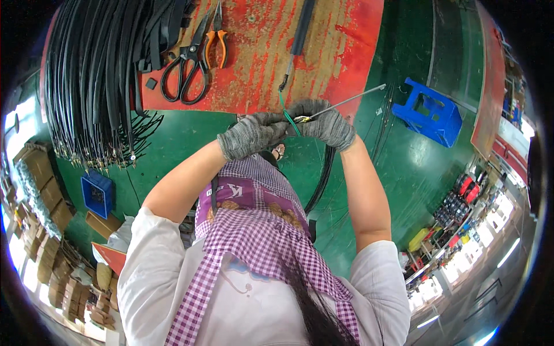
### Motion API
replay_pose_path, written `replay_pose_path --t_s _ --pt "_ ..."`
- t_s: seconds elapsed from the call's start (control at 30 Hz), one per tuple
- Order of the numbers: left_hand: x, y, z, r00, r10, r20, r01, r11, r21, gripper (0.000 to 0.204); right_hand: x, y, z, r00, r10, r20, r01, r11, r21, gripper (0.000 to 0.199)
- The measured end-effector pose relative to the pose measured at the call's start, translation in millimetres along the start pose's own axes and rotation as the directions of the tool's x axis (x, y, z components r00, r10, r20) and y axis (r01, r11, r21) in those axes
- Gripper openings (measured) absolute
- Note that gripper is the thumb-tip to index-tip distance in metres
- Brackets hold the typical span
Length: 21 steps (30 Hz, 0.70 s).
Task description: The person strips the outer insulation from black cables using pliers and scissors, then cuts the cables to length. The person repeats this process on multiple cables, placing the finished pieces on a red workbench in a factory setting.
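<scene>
Both my hands wear grey knit gloves and meet just off the near edge of the worn red table. My left hand (pixel 252 136) is closed, its fingertips pinching a thin green wire (pixel 284 106). That wire runs up to the end of a black sleeved cable (pixel 300 34) lying on the table. My right hand (pixel 323 126) is closed on a thin grey metal rod (pixel 358 98), which slants up to the right. By the fingers, the rod's lower end meets a small pale yellowish piece, too small to make out. Gloves partly hide the fingertips.
Black-handled scissors (pixel 186 72) and orange-handled pliers (pixel 217 41) lie on the red table (pixel 248 69). A thick bundle of black cables (pixel 95 75) hangs over its left edge. A blue plastic stool (pixel 428 112) and a blue bin (pixel 97 195) stand on the green floor.
</scene>
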<state>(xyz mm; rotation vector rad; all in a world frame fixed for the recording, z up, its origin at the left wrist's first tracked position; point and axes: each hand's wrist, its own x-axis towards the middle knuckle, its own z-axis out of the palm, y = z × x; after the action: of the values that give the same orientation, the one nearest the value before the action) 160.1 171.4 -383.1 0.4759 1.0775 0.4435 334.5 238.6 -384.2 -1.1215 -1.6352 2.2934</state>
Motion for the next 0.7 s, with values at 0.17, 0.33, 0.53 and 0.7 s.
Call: replay_pose_path --t_s 0.17,0.33,0.53,0.7 --pt "-6 4 10 0.998 0.032 0.048 -0.035 0.998 0.047 0.022 -18 0 0 1.0 -0.005 -0.023 0.005 1.0 0.011 0.024" --pt "-11 -8 17 0.972 0.175 0.154 -0.189 0.978 0.084 0.023 -40 -8 7 1.0 0.019 0.016 -0.021 0.988 0.151 0.028" --pt "-22 -23 39 0.94 0.308 0.15 -0.307 0.951 -0.027 0.027 -72 9 22 0.997 -0.049 -0.06 0.066 0.947 0.314 0.031" --pt "-36 -28 61 0.913 0.38 0.149 -0.401 0.903 0.154 0.028 -107 12 42 0.97 -0.157 -0.186 0.207 0.934 0.292 0.035"
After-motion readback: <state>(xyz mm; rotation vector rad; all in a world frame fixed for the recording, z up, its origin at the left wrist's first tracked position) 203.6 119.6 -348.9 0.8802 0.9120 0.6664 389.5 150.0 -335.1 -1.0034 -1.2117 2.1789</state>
